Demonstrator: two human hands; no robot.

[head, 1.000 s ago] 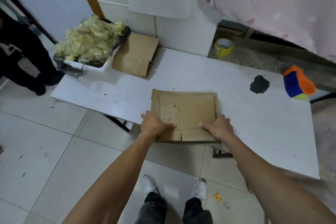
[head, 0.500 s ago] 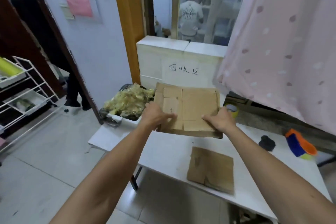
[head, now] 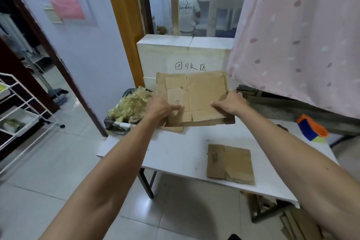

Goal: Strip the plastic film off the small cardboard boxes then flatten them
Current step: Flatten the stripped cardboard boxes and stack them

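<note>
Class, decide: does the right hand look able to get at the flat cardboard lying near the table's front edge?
Likely yes, once freed: the right hand grips the raised cardboard, but nothing lies between it and the flat cardboard.

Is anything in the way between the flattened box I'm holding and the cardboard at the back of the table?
Nothing visible. The left hand and right hand hold the flattened box over the back cardboard; the film bin sits off to its left.
</note>
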